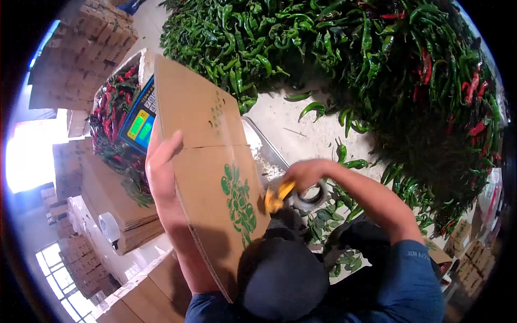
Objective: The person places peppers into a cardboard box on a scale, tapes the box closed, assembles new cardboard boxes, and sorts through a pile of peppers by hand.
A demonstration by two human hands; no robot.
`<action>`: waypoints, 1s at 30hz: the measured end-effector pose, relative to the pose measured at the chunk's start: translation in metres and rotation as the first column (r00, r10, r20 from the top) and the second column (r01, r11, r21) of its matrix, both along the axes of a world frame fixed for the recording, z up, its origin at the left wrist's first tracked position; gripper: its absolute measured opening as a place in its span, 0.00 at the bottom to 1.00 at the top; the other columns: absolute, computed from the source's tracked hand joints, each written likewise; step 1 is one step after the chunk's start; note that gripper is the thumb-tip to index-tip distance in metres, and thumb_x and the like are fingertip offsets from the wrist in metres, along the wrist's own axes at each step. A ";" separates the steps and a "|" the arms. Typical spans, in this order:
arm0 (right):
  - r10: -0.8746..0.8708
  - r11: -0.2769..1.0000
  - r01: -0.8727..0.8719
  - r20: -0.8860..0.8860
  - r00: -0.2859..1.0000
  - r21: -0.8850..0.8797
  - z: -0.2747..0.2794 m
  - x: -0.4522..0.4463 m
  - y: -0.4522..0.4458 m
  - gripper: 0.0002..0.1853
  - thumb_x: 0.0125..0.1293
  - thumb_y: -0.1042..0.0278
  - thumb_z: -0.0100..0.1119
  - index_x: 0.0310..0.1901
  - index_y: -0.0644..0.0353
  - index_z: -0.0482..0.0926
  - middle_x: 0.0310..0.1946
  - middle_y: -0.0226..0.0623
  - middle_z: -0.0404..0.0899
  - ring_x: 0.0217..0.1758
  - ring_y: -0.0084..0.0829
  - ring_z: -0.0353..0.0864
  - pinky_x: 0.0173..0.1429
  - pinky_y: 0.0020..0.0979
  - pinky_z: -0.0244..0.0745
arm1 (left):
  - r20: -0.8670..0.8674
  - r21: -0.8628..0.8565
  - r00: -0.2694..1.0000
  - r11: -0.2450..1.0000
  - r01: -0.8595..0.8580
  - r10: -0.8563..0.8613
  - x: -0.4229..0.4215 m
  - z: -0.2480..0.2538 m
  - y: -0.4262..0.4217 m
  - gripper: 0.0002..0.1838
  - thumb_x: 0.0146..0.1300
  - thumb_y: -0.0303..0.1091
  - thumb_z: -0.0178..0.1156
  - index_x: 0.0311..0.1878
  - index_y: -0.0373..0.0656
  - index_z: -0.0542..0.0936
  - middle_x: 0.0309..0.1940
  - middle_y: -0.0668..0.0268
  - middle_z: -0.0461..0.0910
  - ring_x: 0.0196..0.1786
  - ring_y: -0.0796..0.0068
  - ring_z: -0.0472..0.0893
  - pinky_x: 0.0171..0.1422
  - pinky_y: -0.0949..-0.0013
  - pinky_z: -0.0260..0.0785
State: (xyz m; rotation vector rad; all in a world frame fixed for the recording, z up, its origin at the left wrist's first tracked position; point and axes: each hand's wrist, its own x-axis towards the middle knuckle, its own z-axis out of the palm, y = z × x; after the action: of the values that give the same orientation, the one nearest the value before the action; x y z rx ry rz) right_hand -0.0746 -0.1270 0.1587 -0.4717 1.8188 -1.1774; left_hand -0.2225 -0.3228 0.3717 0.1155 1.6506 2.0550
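A brown cardboard box (207, 161) with a green pepper print stands tilted in front of me. My left hand (164, 156) grips its left edge, with the thumb on the printed face and the other fingers hidden behind. At the box's right edge, my right hand (306, 173) is closed around a tape dispenser (278, 198) with yellow parts and a roll of clear tape. The dispenser's yellow end is against or very near the cardboard; I cannot tell which. Behind the box are a metal scale platform (267, 144) and a lit scale display (141, 125).
A large heap of green peppers (258, 48), with some red ones, spreads across the back and right. Red and green peppers fill a container (144, 64) at left. A tape roll (109, 227) lies by flattened cardboard (137, 231). Stacked boxes (81, 59) stand far left.
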 end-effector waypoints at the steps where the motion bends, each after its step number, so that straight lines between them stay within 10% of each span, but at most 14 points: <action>1: -0.317 0.945 0.321 0.067 0.946 -0.064 -0.027 0.024 0.028 0.36 0.48 0.78 0.66 0.65 0.47 0.81 0.47 0.39 0.87 0.48 0.33 0.84 0.57 0.33 0.78 | -0.016 -0.018 1.000 1.000 0.002 -0.002 0.002 0.001 0.003 0.29 0.69 0.25 0.46 0.75 0.38 0.65 0.65 0.54 0.75 0.63 0.61 0.79 0.66 0.60 0.71; 5: -0.948 0.298 0.951 0.147 0.283 0.086 -0.074 0.067 0.066 0.40 0.46 0.85 0.66 0.67 0.59 0.77 0.51 0.28 0.85 0.51 0.21 0.80 0.56 0.25 0.76 | 0.059 0.038 0.995 0.996 0.081 -0.083 -0.001 0.002 -0.002 0.29 0.72 0.28 0.45 0.77 0.39 0.63 0.68 0.57 0.73 0.67 0.63 0.75 0.70 0.62 0.68; 9: -0.910 0.413 0.871 0.077 0.408 0.264 -0.111 0.039 0.063 0.37 0.52 0.77 0.68 0.68 0.60 0.76 0.51 0.33 0.86 0.51 0.25 0.82 0.56 0.26 0.77 | -0.001 -0.067 0.999 0.997 0.049 -0.049 0.005 0.009 -0.004 0.27 0.76 0.32 0.45 0.76 0.37 0.64 0.68 0.57 0.73 0.67 0.63 0.76 0.70 0.62 0.68; 11: -0.820 0.258 0.830 -0.341 0.459 0.495 -0.096 0.009 0.035 0.32 0.59 0.64 0.69 0.66 0.62 0.77 0.56 0.45 0.85 0.57 0.33 0.84 0.60 0.33 0.78 | 0.013 -0.070 1.000 0.998 0.002 -0.001 0.008 0.011 0.000 0.25 0.76 0.32 0.46 0.73 0.38 0.66 0.63 0.57 0.77 0.61 0.64 0.79 0.65 0.62 0.71; 13: -0.909 0.108 0.994 -0.403 0.111 0.030 -0.087 -0.023 -0.006 0.34 0.67 0.49 0.64 0.68 0.64 0.74 0.64 0.53 0.78 0.63 0.41 0.81 0.67 0.39 0.75 | 0.077 -0.032 0.997 0.999 -0.024 0.027 0.004 0.008 -0.006 0.24 0.76 0.31 0.46 0.72 0.38 0.68 0.60 0.58 0.79 0.58 0.65 0.81 0.63 0.63 0.73; 14: -0.986 0.098 0.985 -0.150 0.076 -0.143 -0.056 -0.042 -0.029 0.37 0.72 0.45 0.59 0.72 0.66 0.67 0.71 0.53 0.71 0.70 0.43 0.75 0.73 0.40 0.68 | 0.135 0.017 0.991 0.999 -0.028 0.025 -0.001 0.003 -0.012 0.24 0.76 0.31 0.46 0.72 0.38 0.68 0.60 0.58 0.79 0.58 0.66 0.81 0.63 0.63 0.73; 19: -0.997 -0.079 0.860 0.037 -0.070 -0.503 0.003 -0.166 -0.113 0.37 0.79 0.45 0.38 0.75 0.71 0.59 0.75 0.61 0.59 0.79 0.54 0.57 0.83 0.43 0.46 | 0.075 -0.074 0.995 0.995 -0.065 0.070 -0.010 -0.008 -0.018 0.26 0.72 0.29 0.48 0.73 0.37 0.67 0.60 0.57 0.79 0.59 0.65 0.80 0.64 0.62 0.72; 30: -0.993 0.089 0.964 -0.097 0.066 -0.249 -0.020 0.010 -0.224 0.30 0.80 0.58 0.36 0.74 0.73 0.58 0.76 0.62 0.57 0.81 0.55 0.51 0.83 0.44 0.45 | 0.102 0.076 0.995 0.997 -0.014 0.006 -0.022 -0.018 -0.051 0.32 0.67 0.29 0.45 0.75 0.35 0.62 0.68 0.49 0.73 0.66 0.52 0.78 0.69 0.52 0.72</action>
State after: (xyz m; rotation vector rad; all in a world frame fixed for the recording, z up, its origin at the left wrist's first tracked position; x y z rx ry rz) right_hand -0.0647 -0.3514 0.1390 0.9072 2.3053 -2.2297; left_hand -0.2448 -0.3735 0.3541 0.0278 1.5149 2.0958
